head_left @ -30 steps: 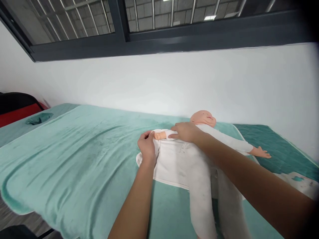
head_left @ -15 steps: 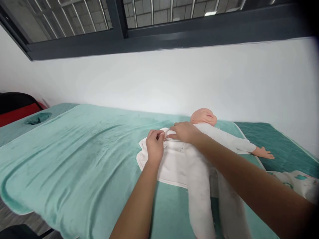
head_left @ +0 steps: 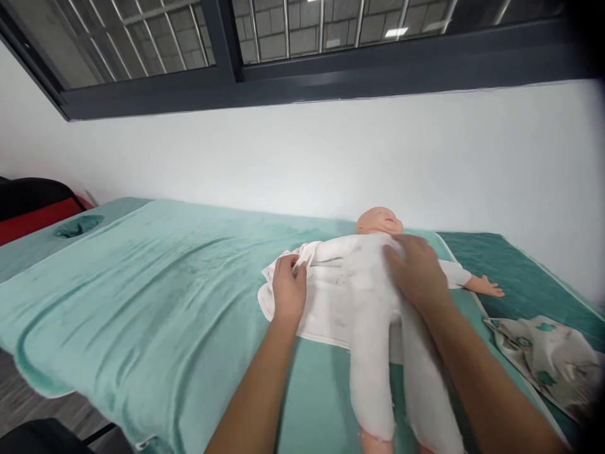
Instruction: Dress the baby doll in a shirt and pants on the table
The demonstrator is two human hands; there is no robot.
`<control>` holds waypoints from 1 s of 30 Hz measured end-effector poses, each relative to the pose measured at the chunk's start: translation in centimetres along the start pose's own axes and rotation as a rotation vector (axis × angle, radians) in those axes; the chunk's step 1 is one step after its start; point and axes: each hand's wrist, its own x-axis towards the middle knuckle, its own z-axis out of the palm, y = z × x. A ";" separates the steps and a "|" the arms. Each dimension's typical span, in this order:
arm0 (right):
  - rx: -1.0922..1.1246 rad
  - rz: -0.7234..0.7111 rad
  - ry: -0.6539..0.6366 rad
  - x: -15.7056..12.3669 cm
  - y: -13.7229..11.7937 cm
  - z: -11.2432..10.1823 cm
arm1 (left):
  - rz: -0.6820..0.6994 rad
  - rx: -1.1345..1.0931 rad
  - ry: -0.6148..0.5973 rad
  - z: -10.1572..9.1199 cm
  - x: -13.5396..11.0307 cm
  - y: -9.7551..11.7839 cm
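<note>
A baby doll [head_left: 371, 284] with a white cloth body lies face up, its legs toward me and its head at the wall side. Beneath it spreads a white baby shirt [head_left: 324, 312] with a small print. The doll's arm on the left goes into bunched shirt cloth at the sleeve. My left hand [head_left: 289, 290] pinches that cloth, with thumb and fingers closed on it. Over the doll's chest, on the right side, is my right hand [head_left: 420, 271], blurred, thumb apart from the fingers, seemingly holding nothing. The doll's other arm stretches out bare-handed to the right.
A light green blanket [head_left: 142, 302] covers the bed, with folds at left. A printed white cloth [head_left: 543, 353] lies crumpled on the darker green cover [head_left: 510, 258] at right. A red and black item [head_left: 38, 208] stands far left. The wall [head_left: 236, 157] rises behind.
My right hand has left the sleeve area and moved right across the doll's chest. My left hand stays at the shirt's sleeve. The view has shifted slightly, showing more of the printed cloth.
</note>
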 end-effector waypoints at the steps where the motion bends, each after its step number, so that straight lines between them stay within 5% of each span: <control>1: 0.059 0.100 0.057 -0.9 1.6 -0.5 | -0.020 0.065 -0.013 0.0 -0.1 -0.3; 6: 0.188 0.407 -0.083 -3.2 6.1 -1.2 | -0.002 0.228 -0.119 0.6 -0.4 -0.4; 11: 0.497 0.437 -0.129 -2.5 5.2 -0.6 | 0.047 0.077 -0.166 1.2 -0.4 1.6; 20: 1.100 0.437 -0.245 -2.4 3.9 0.0 | -0.196 -0.175 -0.319 4.0 3.3 6.5; 25: 1.251 0.452 -0.340 -2.6 3.4 0.4 | -0.219 -0.172 -0.284 5.8 5.7 7.1; 30: 1.417 0.498 -0.350 -2.8 3.4 0.4 | -0.224 -0.137 -0.256 4.9 6.3 6.6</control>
